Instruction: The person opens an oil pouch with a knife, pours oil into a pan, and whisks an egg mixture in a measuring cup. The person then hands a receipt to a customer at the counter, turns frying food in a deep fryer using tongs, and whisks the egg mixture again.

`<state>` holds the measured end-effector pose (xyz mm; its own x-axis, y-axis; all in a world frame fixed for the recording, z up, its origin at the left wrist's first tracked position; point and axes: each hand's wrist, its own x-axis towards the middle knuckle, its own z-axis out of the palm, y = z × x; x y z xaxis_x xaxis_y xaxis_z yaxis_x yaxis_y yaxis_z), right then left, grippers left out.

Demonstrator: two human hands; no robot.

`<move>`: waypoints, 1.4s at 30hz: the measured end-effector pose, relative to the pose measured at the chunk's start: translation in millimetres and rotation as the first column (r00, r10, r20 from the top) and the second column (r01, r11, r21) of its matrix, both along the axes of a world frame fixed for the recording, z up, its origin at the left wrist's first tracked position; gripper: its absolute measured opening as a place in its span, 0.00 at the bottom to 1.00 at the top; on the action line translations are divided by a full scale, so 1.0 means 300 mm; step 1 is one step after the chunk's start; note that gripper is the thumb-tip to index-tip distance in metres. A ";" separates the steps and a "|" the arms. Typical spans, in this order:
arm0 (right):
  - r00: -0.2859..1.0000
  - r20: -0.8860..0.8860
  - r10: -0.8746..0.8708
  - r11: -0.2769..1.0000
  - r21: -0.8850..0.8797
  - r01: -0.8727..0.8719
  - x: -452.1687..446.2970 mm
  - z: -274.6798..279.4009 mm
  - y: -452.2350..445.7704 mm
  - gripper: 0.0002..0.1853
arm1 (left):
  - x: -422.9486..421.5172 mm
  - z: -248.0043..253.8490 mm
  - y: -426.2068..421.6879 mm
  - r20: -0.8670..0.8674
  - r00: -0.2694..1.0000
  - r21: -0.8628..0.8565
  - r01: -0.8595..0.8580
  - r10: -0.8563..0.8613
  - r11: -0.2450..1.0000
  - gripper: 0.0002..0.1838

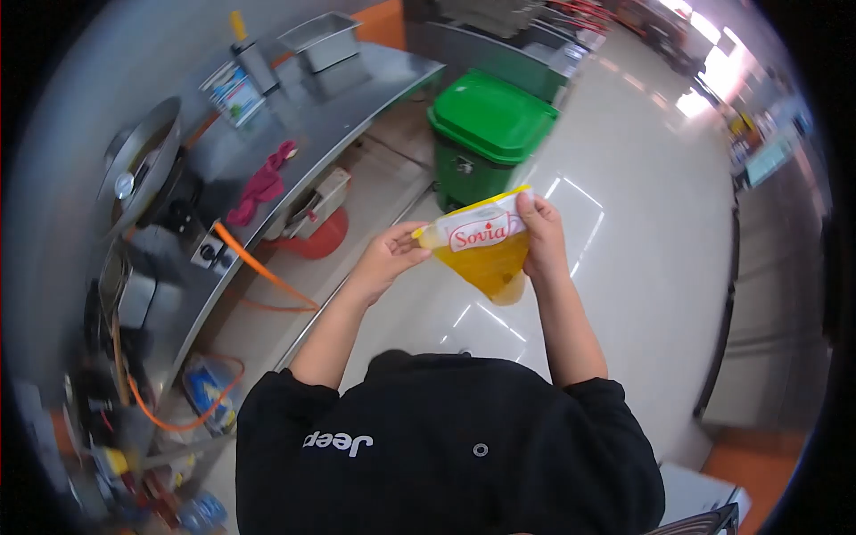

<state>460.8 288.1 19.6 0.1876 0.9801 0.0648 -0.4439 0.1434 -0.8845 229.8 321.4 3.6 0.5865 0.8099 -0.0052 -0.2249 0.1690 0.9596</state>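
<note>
Out in front of my chest, above the floor, I hold a soft pouch of yellow liquid [489, 254] with a white "Sovia" label. Its top edge is yellow, and the liquid sags toward the bottom. My left hand [392, 254] pinches the pouch's upper left corner between thumb and fingers. My right hand [544, 234] grips the opposite upper corner, its thumb over the front by the label. Some of the right fingers are hidden behind the pouch.
A steel counter [343, 85] runs along the left, with a magenta cloth [265, 185], a metal pan [321, 43] and a wok [147, 165]. An orange hose [259, 263] hangs off it. Beyond the pouch stands a lidded green bin [493, 116]. A red bucket [314, 239] sits under the counter.
</note>
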 end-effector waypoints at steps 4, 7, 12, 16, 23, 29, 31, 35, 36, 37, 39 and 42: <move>0.981 -0.072 0.178 0.984 0.002 -0.178 -0.034 0.018 0.277 0.16 | -0.010 -0.008 0.128 -0.053 0.958 0.085 -0.278 0.283 0.957 0.18; 0.968 -0.035 0.249 0.968 0.023 -0.248 -0.136 -0.002 0.505 0.16 | -0.101 0.000 0.279 -0.118 0.877 0.169 -0.445 0.467 0.879 0.12; 0.927 0.007 0.374 0.926 0.060 -0.374 -0.338 0.018 0.884 0.14 | -0.259 -0.001 0.561 -0.102 0.712 0.352 -0.628 0.695 0.694 0.08; 0.904 0.173 0.391 0.904 0.112 -0.412 -0.494 0.099 1.176 0.12 | -0.375 0.080 0.774 -0.022 0.549 0.430 -0.749 0.835 0.504 0.13; 0.798 0.388 0.462 0.847 0.075 -0.527 -0.710 0.014 1.679 0.17 | -0.571 0.068 1.180 -0.134 0.356 0.506 -0.778 0.925 0.373 0.15; 0.699 0.537 0.472 0.726 0.213 -0.654 -0.782 0.209 2.036 0.15 | -0.633 0.122 1.319 -0.197 0.295 0.525 -0.773 0.935 0.355 0.11; 0.618 0.785 0.034 0.638 0.459 -0.618 -0.857 0.330 2.216 0.13 | -0.627 0.187 1.334 -0.392 0.281 0.538 -0.702 0.876 0.467 0.09; 0.266 0.437 -0.859 0.104 0.659 -0.745 -1.046 0.588 2.448 0.10 | -0.572 0.302 1.372 -0.415 0.132 0.758 -0.497 0.900 0.422 0.12; 0.295 0.249 -0.922 -0.066 0.651 -0.756 -1.089 0.624 2.496 0.10 | -0.551 0.344 1.386 -0.421 0.115 0.758 -0.501 0.900 0.419 0.12; 0.310 0.257 -0.915 -0.072 0.653 -0.754 -1.135 0.617 2.573 0.10 | -0.524 0.379 1.397 -0.437 -0.002 0.849 -0.331 0.899 0.412 0.13; 0.011 0.275 -0.961 0.115 0.437 -0.892 -1.230 0.579 2.702 0.17 | -0.473 0.401 1.425 -0.443 -0.127 0.894 -0.129 0.887 0.428 0.14; -0.256 0.124 -0.959 0.282 0.291 -0.914 -1.321 0.540 2.779 0.14 | -0.419 0.390 1.462 -0.470 -0.078 0.882 -0.074 0.879 0.465 0.13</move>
